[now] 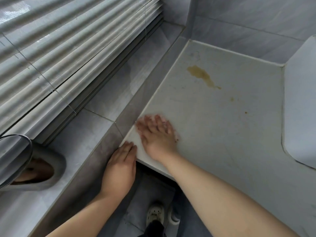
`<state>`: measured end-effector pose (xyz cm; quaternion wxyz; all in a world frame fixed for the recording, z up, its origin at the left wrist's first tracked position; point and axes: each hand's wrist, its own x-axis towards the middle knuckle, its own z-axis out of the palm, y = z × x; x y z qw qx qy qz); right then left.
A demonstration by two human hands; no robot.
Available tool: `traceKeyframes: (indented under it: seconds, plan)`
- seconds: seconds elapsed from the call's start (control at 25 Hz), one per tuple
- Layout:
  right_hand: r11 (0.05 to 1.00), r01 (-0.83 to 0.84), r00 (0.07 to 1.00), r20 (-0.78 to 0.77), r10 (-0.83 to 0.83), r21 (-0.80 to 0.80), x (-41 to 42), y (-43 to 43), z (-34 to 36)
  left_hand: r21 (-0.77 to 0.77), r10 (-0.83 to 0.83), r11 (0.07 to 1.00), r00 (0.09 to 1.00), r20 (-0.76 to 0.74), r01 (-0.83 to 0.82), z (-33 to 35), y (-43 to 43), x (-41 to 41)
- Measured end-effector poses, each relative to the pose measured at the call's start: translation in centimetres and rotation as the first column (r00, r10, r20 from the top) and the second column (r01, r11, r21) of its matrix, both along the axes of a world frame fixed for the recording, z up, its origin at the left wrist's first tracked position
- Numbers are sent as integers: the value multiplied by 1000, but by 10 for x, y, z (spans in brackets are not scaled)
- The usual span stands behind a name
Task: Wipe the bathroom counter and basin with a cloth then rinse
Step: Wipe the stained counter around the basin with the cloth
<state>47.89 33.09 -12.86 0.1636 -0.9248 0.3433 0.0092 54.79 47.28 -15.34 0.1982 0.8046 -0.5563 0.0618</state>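
Both hands lie flat and empty: right hand (158, 134) on bench (222, 134), nearer the far-right stain (202, 76); left hand (119, 168) at the edge.

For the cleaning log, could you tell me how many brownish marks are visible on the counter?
3: a large smear near the back corner, a small spot below it, and a tiny dot lower right; fainter ones may escape notice.

Right hand (158, 134) flat on stained counter (222, 117), left hand (120, 166) at its edge
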Motion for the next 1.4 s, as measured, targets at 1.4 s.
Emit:
traceKeyframes:
  seconds: [1.4]
  plan:
    - [936, 135, 990, 9, -139, -326, -125, -49, -25, 406, -224, 888, 974, -26, 215, 9, -148, 4]
